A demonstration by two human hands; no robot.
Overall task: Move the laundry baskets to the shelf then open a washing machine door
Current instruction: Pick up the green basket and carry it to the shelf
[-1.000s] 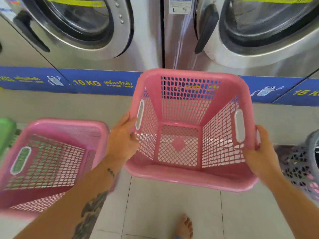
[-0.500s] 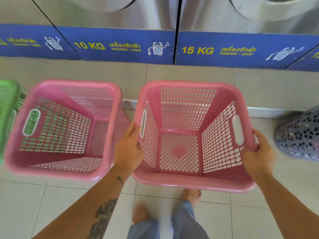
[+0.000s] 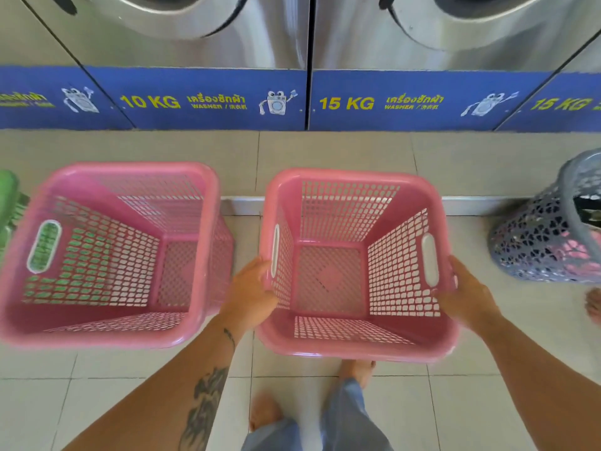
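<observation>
Basket-moving step is what's in hand: the pink basket [image 3: 357, 265] in the middle is gripped on both sides, left hand [image 3: 250, 294] clamped at its left handle slot, right hand [image 3: 468, 297] at the right wall. No shelf is seen, so a carry somewhere out of view is probably needed. Room is tight: second pink basket [image 3: 110, 255] just left, grey basket [image 3: 549, 229] right, washers [image 3: 305, 34] on the far side.

Bright even daylight, soft shadows, blurred edges, wide-angle bending
</observation>
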